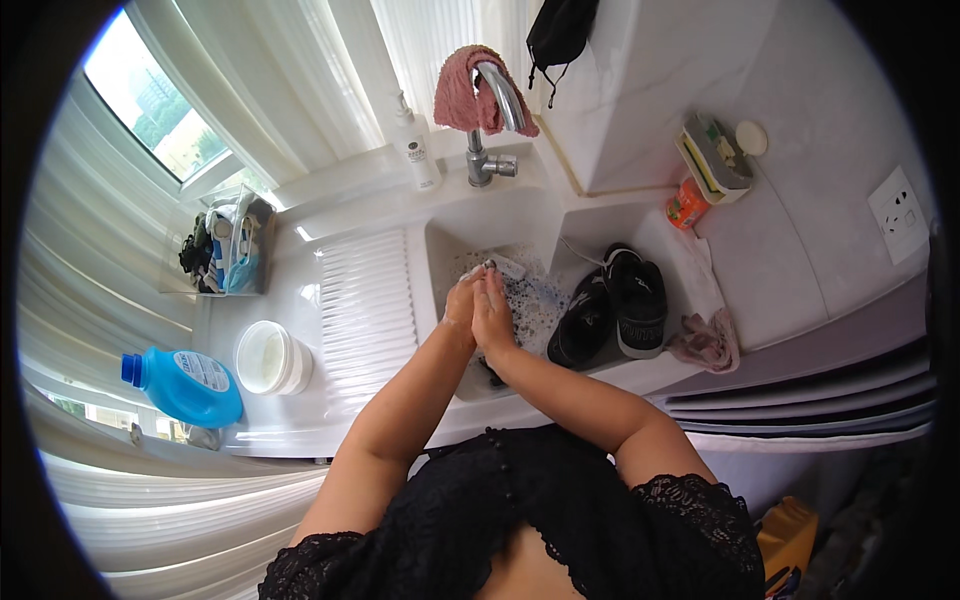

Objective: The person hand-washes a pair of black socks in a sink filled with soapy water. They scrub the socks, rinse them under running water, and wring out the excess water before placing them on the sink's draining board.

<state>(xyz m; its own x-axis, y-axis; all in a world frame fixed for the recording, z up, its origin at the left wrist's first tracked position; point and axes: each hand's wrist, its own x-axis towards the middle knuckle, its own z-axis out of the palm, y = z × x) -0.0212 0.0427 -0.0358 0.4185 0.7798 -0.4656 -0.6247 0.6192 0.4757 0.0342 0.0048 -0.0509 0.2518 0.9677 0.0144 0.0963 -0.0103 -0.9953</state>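
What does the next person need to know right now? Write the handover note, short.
Left hand and right hand: pressed together over the sink, fingers pointing toward the tap; whether they grip anything between them cannot be told.
Things: a small white object lies in the sink just beyond the fingertips, amid suds. A pair of black shoes sits on the ledge right of the sink. Pink cloth hangs over the tap. Blue detergent bottle and white tub are at the left.
Done: sink is soapy.
Left: shoes look dry and untouched.
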